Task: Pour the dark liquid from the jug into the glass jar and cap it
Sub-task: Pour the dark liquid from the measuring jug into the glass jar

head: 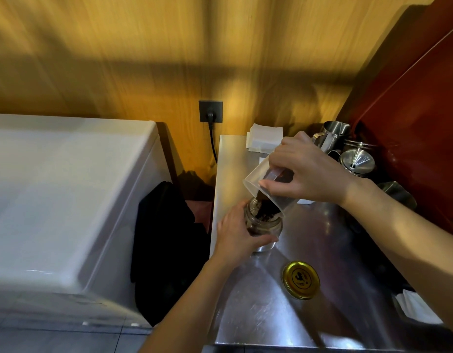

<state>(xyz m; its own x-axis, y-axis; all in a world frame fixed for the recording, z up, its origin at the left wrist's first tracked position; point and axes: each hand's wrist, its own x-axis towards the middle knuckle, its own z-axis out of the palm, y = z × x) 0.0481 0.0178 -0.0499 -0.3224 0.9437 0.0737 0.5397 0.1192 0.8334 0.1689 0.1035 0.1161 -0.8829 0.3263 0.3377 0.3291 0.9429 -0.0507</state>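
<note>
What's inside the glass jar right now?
Dark liquid is streaming in from the tilted clear jug, with foam at the glass jar mouth. The left hand wraps the jar, hiding the fill level.

On the steel counter (258, 314), the left hand (239, 239) wraps the glass jar (264, 225) while the right hand (304, 171) tips the clear jug (266, 184) over it, its rim at the jar's mouth and dark liquid (264, 206) running in. The gold lid (301, 280) lies flat on the counter, nearer and to the right of the jar. Steel pitchers (332, 136) and a funnel (357, 161) stand at the far right, and folded white paper (264, 137) lies by the wall.
</note>
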